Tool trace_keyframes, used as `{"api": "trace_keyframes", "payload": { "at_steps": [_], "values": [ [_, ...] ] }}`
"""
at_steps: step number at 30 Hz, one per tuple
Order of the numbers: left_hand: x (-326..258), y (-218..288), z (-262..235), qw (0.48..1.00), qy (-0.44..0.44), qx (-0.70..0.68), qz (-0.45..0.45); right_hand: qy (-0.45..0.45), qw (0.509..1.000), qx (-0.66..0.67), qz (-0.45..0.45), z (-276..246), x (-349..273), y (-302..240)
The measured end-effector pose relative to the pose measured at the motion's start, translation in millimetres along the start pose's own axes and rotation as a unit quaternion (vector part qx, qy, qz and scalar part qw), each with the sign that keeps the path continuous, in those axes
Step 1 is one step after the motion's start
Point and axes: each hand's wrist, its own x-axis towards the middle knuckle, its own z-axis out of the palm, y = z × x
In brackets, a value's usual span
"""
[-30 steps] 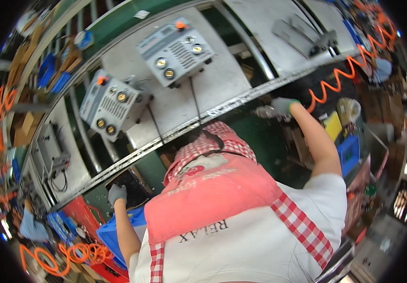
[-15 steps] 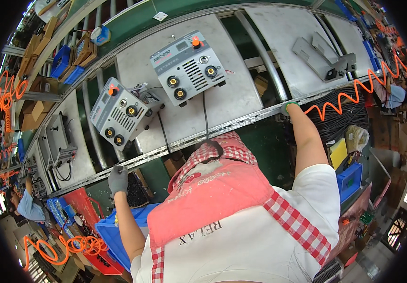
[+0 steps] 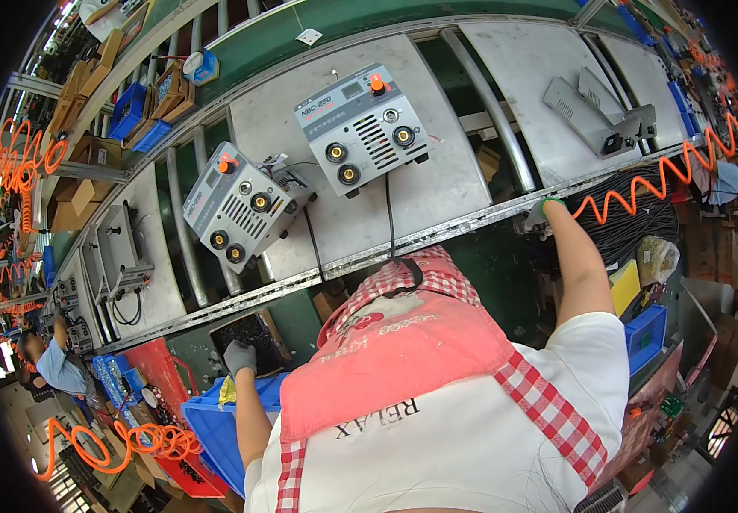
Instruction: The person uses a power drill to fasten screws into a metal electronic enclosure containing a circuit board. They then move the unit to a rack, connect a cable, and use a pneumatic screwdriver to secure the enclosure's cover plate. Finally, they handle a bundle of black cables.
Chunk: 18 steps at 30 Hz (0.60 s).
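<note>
My left hand (image 3: 240,356), in a grey glove, is at a tray of small dark parts (image 3: 258,332) below the conveyor's near edge. Its fingers look curled, and anything between them is too small to see. Beside that edge, on the right, is my right hand (image 3: 539,217) in a grey glove with a green cuff. Its fingers look closed, but what they hold is unclear; an orange coiled hose (image 3: 634,198) ends close by. Two grey welding machines, one upright (image 3: 364,128) and one turned at an angle (image 3: 241,208), stand on the metal plate (image 3: 437,184) with black cables hanging over the edge.
Bent grey sheet-metal housings lie on the right plate (image 3: 595,115) and left plate (image 3: 119,252). A blue bin (image 3: 213,427) sits by my left forearm. Black cables (image 3: 634,224) are bundled at the right. Another person (image 3: 61,368) is at the far left.
My left hand has moved from the conveyor edge back toward me, to the tray of dark parts. My right hand stays by the edge. The whole view has shifted slightly.
</note>
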Motion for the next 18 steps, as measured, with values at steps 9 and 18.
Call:
{"api": "trace_keyframes", "payload": {
  "at_steps": [9,18],
  "values": [
    [-10.6,17.5,-4.7,0.998,-0.037,0.035,-0.029,-0.153,0.847,0.451,-0.236,-0.1,-146.9,14.0],
    [-33.3,41.9,-56.2,0.993,-0.003,-0.085,0.086,-0.008,0.587,0.722,-0.366,108.6,-183.4,-88.6]
  ]
}}
